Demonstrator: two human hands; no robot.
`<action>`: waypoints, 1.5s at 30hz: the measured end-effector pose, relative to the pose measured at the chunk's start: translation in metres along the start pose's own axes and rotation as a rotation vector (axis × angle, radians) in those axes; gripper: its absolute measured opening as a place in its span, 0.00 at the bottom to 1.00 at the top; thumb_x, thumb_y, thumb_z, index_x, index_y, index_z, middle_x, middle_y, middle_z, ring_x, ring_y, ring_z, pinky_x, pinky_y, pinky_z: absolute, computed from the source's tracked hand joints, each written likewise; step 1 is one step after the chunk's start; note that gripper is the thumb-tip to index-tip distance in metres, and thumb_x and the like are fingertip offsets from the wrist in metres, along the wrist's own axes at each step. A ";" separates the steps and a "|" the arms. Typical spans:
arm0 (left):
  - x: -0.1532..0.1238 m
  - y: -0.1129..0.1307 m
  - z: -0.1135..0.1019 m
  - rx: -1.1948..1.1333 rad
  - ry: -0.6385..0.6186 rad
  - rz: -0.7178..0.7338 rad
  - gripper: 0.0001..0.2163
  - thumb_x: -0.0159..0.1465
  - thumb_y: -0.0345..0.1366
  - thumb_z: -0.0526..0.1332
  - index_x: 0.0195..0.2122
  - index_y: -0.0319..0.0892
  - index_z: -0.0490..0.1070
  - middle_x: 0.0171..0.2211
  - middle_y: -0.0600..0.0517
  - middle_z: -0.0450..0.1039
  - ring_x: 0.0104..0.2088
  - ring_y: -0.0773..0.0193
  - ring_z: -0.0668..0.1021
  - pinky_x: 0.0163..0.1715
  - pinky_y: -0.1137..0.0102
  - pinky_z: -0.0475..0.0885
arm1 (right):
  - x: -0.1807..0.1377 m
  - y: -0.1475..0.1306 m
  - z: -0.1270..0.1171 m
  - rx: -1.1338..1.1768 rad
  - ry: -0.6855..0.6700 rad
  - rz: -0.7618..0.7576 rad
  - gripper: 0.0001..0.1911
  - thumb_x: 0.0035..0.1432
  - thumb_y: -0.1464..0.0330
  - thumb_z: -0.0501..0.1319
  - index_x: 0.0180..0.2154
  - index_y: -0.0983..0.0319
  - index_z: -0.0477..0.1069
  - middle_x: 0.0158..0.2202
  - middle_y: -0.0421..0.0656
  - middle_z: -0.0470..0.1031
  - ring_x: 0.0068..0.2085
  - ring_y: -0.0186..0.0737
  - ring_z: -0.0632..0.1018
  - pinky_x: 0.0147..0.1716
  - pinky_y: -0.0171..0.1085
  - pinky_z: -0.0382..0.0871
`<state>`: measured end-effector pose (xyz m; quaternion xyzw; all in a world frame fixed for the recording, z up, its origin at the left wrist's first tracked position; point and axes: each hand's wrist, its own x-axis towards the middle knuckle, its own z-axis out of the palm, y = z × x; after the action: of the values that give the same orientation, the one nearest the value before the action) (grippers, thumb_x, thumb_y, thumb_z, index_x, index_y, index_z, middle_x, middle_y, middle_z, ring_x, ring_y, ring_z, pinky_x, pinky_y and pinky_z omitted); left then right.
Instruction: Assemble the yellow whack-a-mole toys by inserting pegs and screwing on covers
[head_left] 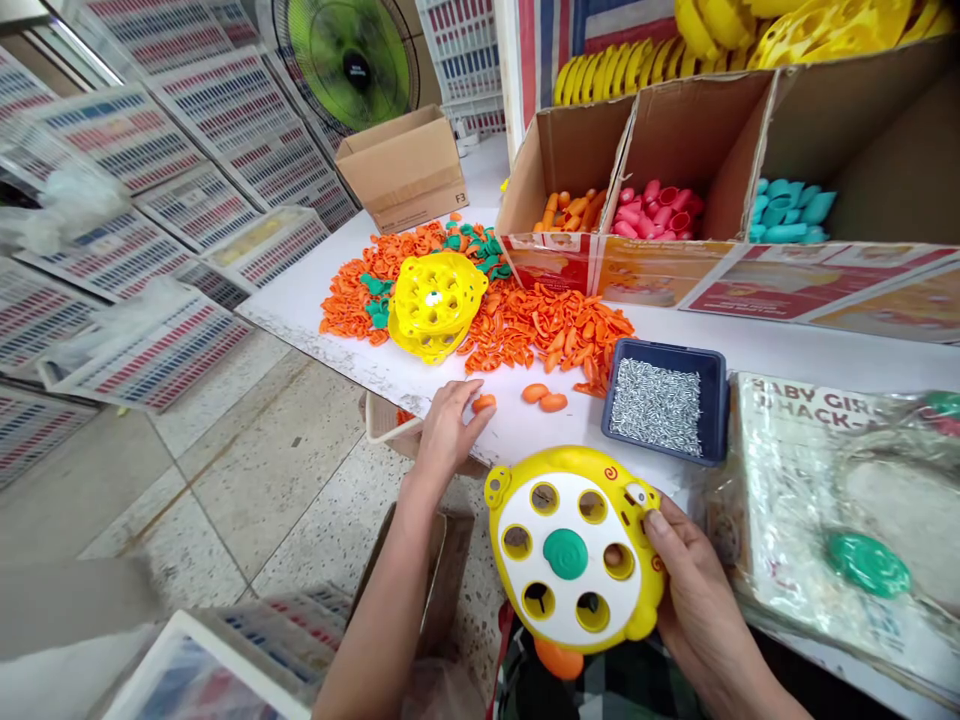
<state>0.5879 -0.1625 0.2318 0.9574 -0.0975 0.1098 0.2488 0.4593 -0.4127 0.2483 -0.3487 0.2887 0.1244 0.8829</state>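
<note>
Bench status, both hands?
Right hand gripping yellow whack-a-mole toy. Left hand at loose orange plastic piece. Blue tray of metal fasteners beside toy, not obstructing.

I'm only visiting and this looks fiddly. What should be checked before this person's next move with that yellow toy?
Right hand gripping the edge of the yellow toy: ok.
Left hand beside the loose orange piece: ok, fingertips very close to it.
Teal centre disc seated on the toy's white face: ok.
Contents of the six round holes: cannot tell, mostly dark inside.
Blue tray of small silver fasteners close by on the table: ok.
</note>
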 end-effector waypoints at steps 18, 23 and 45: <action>-0.002 0.010 -0.010 -0.017 -0.063 0.054 0.10 0.67 0.33 0.60 0.47 0.40 0.75 0.44 0.45 0.78 0.46 0.55 0.78 0.49 0.61 0.73 | 0.000 0.001 0.000 -0.010 0.003 -0.001 0.24 0.52 0.61 0.71 0.50 0.56 0.71 0.43 0.45 0.82 0.39 0.47 0.84 0.40 0.42 0.80; -0.048 0.050 -0.052 -0.148 0.057 -0.032 0.12 0.69 0.37 0.59 0.51 0.42 0.72 0.45 0.47 0.78 0.42 0.62 0.80 0.42 0.69 0.76 | 0.003 0.003 -0.004 -0.023 0.018 -0.026 0.24 0.51 0.60 0.72 0.49 0.57 0.72 0.42 0.46 0.82 0.39 0.47 0.84 0.41 0.42 0.80; -0.143 0.120 -0.023 -0.757 -0.339 -0.260 0.12 0.68 0.36 0.60 0.52 0.47 0.73 0.53 0.48 0.76 0.54 0.58 0.76 0.54 0.65 0.72 | -0.100 -0.012 -0.118 -0.707 0.026 -0.152 0.31 0.59 0.56 0.65 0.62 0.52 0.66 0.66 0.42 0.64 0.66 0.48 0.65 0.58 0.38 0.68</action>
<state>0.4184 -0.2348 0.2686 0.8074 -0.0489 -0.1248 0.5746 0.3344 -0.5042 0.2443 -0.6547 0.2124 0.1460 0.7106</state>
